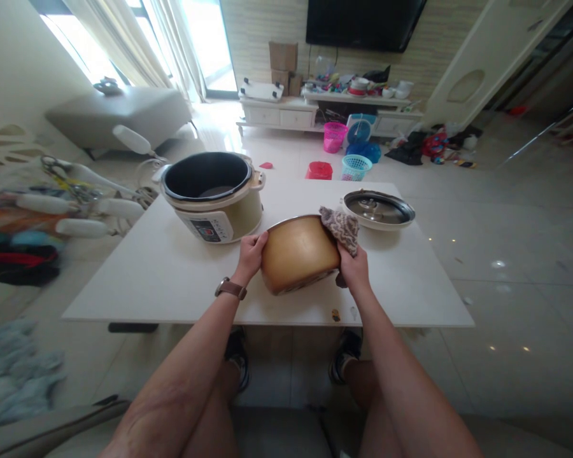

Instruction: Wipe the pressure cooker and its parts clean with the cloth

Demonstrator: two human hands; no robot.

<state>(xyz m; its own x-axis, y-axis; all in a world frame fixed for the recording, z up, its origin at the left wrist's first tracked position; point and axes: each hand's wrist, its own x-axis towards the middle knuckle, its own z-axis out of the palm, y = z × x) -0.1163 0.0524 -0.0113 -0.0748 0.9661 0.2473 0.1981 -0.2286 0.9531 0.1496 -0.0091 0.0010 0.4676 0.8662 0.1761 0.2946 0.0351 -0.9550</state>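
A gold-brown inner pot (300, 254) is held tilted above the white table, its outer side and part of its base facing me. My left hand (252, 256) grips its left rim, fingers closed. On the other side my right hand (354, 267) is closed around a patterned grey-brown cloth (341, 228), which lies against the pot's right rim and wall. Left of the pot stands the rice cooker body (219, 219), uncovered, its dark inside showing. The detached cooker lid (378, 210) lies on the right with its metal inner face up.
The white table (138, 286) has small stickers near its front edge. Beyond it are a red stool (319, 170), a light blue basket (356, 167) and a pink basket (335, 137). A rack with white padded arms (100, 207) stands at left. A cabinet (279, 114) holds clutter.
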